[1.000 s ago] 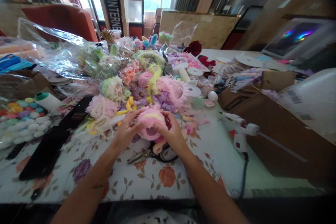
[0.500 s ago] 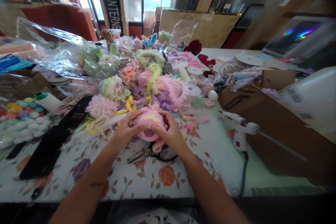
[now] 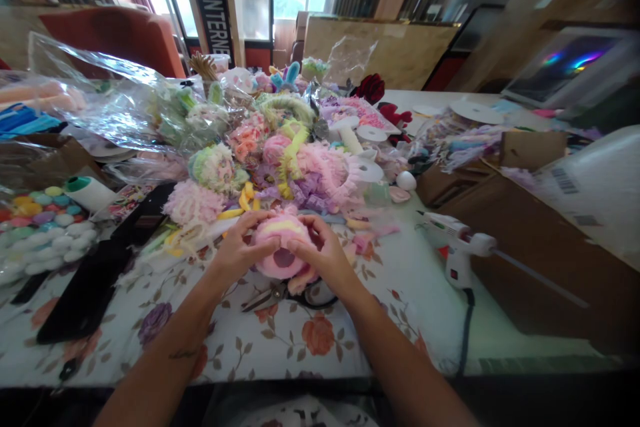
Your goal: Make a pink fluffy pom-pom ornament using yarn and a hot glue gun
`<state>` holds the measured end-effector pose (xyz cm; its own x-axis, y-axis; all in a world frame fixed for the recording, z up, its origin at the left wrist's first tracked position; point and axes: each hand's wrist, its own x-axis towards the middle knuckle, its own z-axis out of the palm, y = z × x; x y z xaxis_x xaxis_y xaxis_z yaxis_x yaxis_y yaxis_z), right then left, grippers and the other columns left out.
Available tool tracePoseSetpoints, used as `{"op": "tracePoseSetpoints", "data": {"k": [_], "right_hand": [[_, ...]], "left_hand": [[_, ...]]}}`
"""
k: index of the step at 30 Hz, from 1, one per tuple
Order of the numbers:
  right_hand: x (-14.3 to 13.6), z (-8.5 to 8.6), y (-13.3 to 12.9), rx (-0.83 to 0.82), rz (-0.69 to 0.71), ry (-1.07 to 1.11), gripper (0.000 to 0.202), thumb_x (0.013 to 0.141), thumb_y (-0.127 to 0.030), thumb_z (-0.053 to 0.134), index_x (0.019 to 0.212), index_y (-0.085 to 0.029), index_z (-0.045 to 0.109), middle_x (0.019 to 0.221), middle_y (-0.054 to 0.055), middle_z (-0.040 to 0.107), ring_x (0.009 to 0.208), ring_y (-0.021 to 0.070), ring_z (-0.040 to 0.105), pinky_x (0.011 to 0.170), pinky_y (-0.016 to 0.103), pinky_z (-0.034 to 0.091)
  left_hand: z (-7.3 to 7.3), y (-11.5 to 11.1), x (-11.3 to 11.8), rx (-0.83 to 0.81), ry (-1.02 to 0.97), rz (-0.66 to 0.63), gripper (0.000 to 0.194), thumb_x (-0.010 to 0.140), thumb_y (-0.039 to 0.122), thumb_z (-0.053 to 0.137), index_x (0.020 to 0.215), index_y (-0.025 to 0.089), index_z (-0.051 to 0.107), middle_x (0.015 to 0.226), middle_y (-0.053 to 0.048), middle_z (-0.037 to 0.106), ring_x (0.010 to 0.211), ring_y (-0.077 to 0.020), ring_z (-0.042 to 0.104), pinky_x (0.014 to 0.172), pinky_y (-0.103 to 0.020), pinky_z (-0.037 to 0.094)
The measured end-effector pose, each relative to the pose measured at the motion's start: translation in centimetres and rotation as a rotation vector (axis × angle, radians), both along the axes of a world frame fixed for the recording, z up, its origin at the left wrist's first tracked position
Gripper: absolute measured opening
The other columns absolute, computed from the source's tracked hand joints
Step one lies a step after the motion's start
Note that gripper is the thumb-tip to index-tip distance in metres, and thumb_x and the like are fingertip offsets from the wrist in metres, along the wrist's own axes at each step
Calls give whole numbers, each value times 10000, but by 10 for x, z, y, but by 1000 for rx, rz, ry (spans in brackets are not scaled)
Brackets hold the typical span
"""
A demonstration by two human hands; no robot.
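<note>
A fluffy pink piece (image 3: pixel 283 263) with a pale yellow band and a dark round opening is held between both hands, over the flowered tablecloth (image 3: pixel 240 347). My left hand (image 3: pixel 243 250) grips its left side, thumb on the front and fingers behind. On the right side my right hand (image 3: pixel 320 250) grips it the same way, thumb close to the other thumb. A strip of pink fabric hangs at its lower right. Scissors (image 3: pixel 270 296) lie on the cloth just beneath, their handles partly hidden by the piece and my right hand.
A heap of fluffy yarn pieces (image 3: pixel 325 173) rises behind my hands. To the right are a glue gun (image 3: pixel 457 247) with its cord and a cardboard box (image 3: pixel 540 267). A black phone (image 3: pixel 80 293) and bagged pompoms (image 3: pixel 55 233) lie left.
The pink piece has tilted, so its round opening faces the camera more. Both hands keep hold of it and have shifted only slightly.
</note>
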<state>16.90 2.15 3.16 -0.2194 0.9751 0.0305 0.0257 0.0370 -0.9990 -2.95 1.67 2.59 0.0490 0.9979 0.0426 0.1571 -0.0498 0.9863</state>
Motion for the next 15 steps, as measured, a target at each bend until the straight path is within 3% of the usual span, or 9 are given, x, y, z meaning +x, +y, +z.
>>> {"op": "tracePoseSetpoints", "data": {"k": [8, 15], "right_hand": [[1, -2, 1, 25, 3, -24, 493, 700, -462, 773, 1092, -221, 595, 1026, 40, 636, 946, 232, 598, 845, 359, 489], [1, -8, 3, 128, -14, -115, 491, 706, -467, 762, 1092, -209, 602, 1064, 68, 638, 983, 259, 591, 872, 395, 491]], "left_hand": [[1, 0, -2, -48, -92, -73, 620, 719, 555, 803, 1207, 191, 681, 1361, -126, 643, 1220, -345, 592, 886, -360, 517], [3, -4, -1, -44, -30, -49, 618, 678, 475, 860, 1202, 225, 650, 1299, -106, 647, 1180, -322, 616, 936, -377, 523]]}}
